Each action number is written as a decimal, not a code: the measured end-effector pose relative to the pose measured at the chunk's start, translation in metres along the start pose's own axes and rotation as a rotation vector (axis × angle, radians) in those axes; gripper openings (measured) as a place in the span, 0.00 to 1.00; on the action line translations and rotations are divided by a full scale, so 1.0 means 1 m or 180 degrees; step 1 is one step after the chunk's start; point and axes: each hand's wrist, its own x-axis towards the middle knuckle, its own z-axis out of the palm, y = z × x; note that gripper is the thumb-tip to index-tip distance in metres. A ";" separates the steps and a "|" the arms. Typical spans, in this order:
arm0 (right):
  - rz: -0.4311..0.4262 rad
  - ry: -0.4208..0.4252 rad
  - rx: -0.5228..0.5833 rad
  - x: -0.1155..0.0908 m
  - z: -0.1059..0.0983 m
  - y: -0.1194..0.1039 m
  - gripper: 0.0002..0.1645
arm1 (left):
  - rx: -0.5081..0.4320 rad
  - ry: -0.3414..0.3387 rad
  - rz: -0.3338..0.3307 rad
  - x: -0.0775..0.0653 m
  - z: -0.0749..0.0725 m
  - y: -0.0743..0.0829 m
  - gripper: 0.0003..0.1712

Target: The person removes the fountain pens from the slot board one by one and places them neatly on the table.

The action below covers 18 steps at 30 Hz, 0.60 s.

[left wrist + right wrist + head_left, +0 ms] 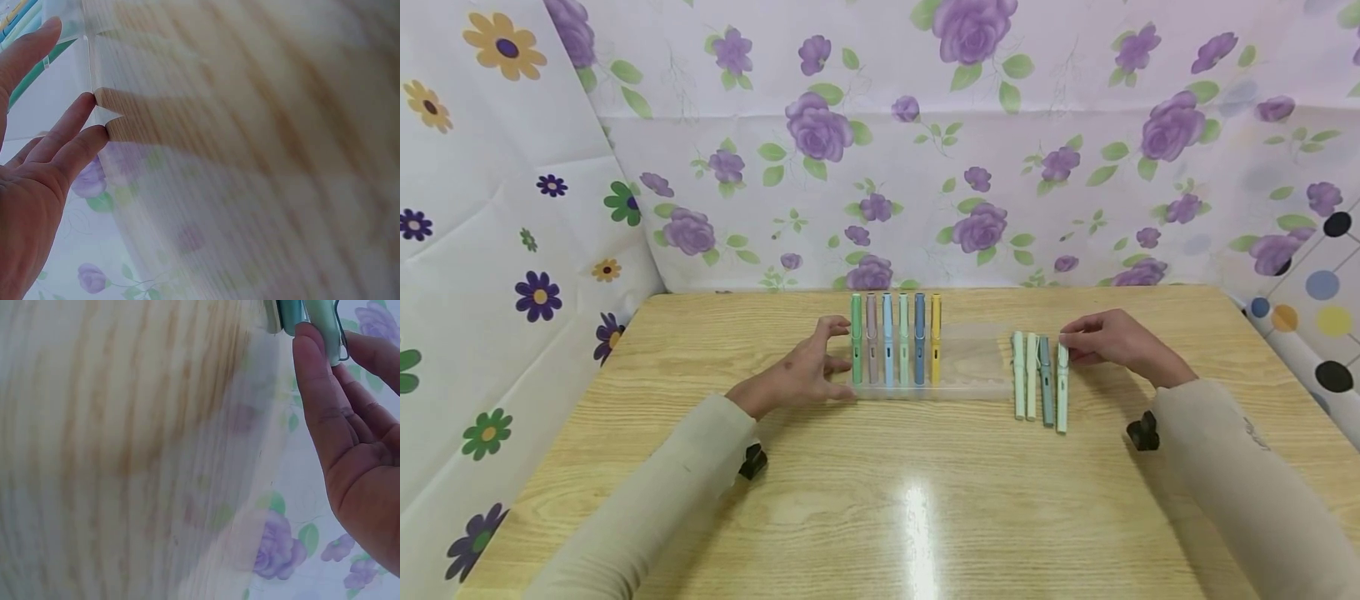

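A clear pen rack holds several capped pens in a row: a green pen, a mauve one, light blue, pale green, dark blue, and a yellow pen on the right. At the rack's left end is my left hand, fingers spread and fairly straight, fingertips right at its edge. My right hand pinches the cap end of a pale mint pen between thumb and fingers. In the right wrist view its clip shows beside the fingers.
Left of the pinched pen lie a grey-teal pen, a cream pen and a pale green pen, side by side near the rack's right end. The wooden table meets a flowered cloth at the back and left.
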 end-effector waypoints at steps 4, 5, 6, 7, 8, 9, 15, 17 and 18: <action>0.0023 -0.0044 -0.0023 0.003 0.000 0.002 0.29 | -0.0048 0.0006 -0.0069 0.000 0.000 0.001 0.55; 0.0033 -0.0051 -0.0023 0.004 0.000 0.002 0.29 | -0.0068 0.0000 -0.0071 0.000 0.000 0.001 0.55; 0.0041 -0.0057 -0.0022 0.004 0.000 0.002 0.29 | -0.0087 -0.0002 -0.0082 0.000 0.001 0.001 0.55; 0.0053 -0.0060 -0.0010 0.004 0.000 0.001 0.28 | -0.0104 -0.0004 -0.0095 0.000 0.001 0.001 0.55; 0.0065 -0.0061 0.0004 0.005 0.000 0.001 0.28 | -0.0108 -0.0007 -0.0092 0.000 0.001 0.001 0.55; 0.0078 -0.0063 0.0022 0.005 0.000 0.001 0.28 | -0.0111 -0.0008 -0.0092 0.000 0.001 0.001 0.55; 0.0107 -0.0071 0.0077 0.007 0.002 0.002 0.29 | -0.0109 -0.0021 -0.0082 0.000 0.000 0.000 0.56; 0.0105 -0.0083 0.0067 0.008 0.002 0.002 0.30 | -0.0121 -0.0024 -0.0075 0.000 0.000 0.000 0.55; 0.0112 -0.0085 0.0060 0.008 0.003 0.002 0.30 | -0.0127 -0.0026 -0.0071 0.000 0.000 -0.001 0.55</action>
